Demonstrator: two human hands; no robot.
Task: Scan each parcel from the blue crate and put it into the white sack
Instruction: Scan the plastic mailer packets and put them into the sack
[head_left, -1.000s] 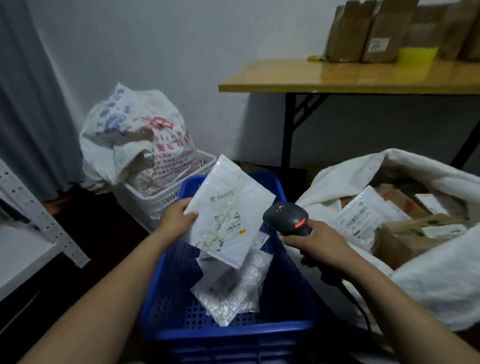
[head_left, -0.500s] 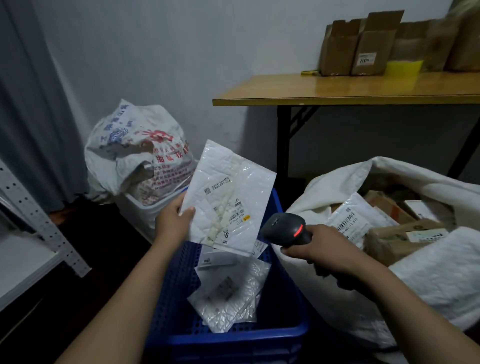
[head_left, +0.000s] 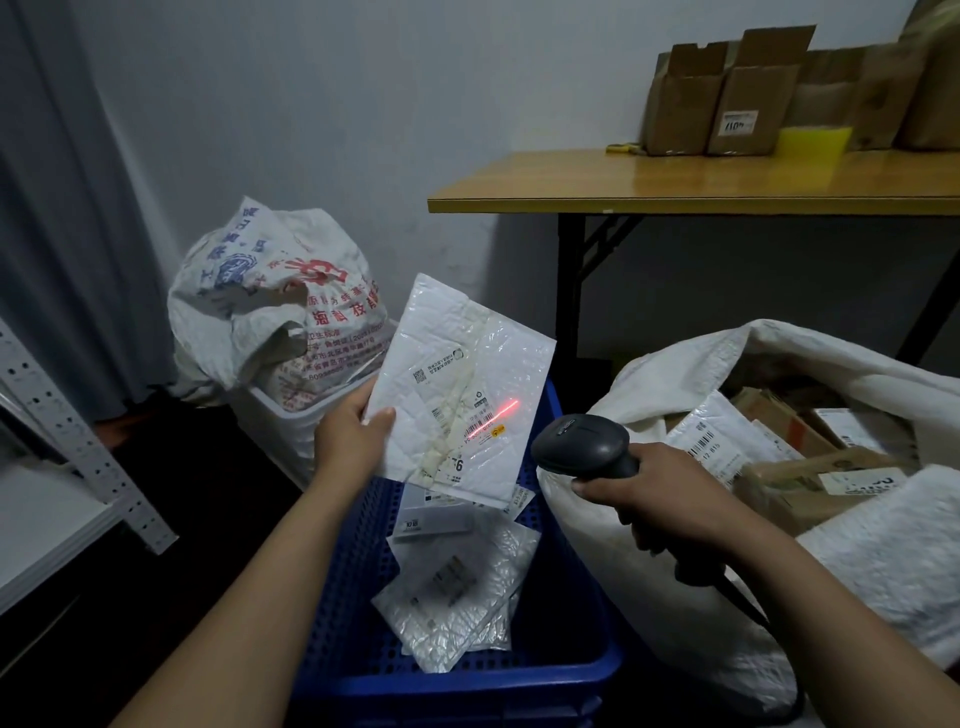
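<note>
Left hand (head_left: 353, 436) pinches the white parcel (head_left: 457, 384) by its edge, held above the blue crate (head_left: 571, 665) as before. Right hand (head_left: 660, 493) grips the scanner (head_left: 582, 447). New since last frame: a red scan line (head_left: 493, 414) on the label; white sack (head_left: 675, 374) is just right of the crate.

Dark floor (head_left: 182, 519): blue crate (head_left: 467, 680) near, white sack (head_left: 649, 597) right, white basket (head_left: 291, 421) far left. Wooden table (head_left: 675, 182) holds cardboard boxes (head_left: 727, 104).
</note>
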